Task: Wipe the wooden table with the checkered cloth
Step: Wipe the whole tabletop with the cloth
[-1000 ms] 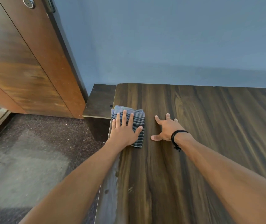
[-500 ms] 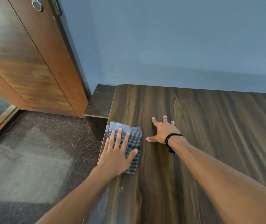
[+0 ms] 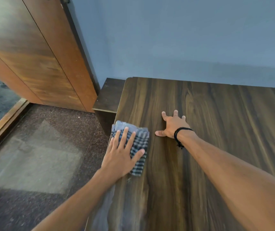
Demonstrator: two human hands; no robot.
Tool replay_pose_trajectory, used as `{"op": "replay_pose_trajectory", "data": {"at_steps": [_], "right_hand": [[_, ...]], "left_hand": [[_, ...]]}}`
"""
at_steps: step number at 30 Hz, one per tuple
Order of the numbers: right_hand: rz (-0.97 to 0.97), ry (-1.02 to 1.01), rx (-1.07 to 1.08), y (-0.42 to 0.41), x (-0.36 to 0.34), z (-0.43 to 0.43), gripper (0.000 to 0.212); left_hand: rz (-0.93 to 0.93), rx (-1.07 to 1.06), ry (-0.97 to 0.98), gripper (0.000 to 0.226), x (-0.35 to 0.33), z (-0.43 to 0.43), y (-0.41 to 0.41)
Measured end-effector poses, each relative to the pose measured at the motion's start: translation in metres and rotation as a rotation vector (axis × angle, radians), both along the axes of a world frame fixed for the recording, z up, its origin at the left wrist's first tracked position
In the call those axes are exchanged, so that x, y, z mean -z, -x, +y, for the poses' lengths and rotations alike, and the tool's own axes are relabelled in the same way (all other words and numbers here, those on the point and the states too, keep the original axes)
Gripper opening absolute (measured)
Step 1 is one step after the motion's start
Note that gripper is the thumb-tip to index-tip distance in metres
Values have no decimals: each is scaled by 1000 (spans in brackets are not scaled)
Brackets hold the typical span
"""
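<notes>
Ahead I see a plain blue wall [image 3: 183, 39], matte and softly lit. At left, a tall reddish-brown wooden door [image 3: 38, 60] slants across the view, with a dark frame [image 3: 81, 47] along its right edge. Below is a dark speckled floor [image 3: 53, 120] with a pale patch [image 3: 33, 160]. A wooden threshold strip [image 3: 3, 124] runs along the far left. A low dark stand [image 3: 108, 95] sits in the corner, just beside the left edge of the table [image 3: 217, 122].

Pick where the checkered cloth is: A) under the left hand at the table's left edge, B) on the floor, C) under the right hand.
A: the left hand presses the checkered cloth flat at the left edge of the wooden table; the right hand rests bare on the wood.
</notes>
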State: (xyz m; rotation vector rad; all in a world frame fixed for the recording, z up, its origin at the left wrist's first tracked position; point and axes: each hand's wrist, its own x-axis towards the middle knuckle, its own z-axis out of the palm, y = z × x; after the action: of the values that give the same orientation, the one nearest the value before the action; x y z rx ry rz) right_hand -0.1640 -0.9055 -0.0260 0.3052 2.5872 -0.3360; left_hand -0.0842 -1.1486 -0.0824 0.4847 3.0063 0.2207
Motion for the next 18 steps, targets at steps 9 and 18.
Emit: {"op": "replay_pose_trajectory", "data": {"at_steps": [9,18], "right_hand": [[-3,-25,-8,-10,-8,-8,103],[-116,-52,-220,-73,-6,-21,120]], "left_hand": [[-17,-63,-20,79,-7,9,-17],[-98,-169,43,83,-18,10,-33]]}}
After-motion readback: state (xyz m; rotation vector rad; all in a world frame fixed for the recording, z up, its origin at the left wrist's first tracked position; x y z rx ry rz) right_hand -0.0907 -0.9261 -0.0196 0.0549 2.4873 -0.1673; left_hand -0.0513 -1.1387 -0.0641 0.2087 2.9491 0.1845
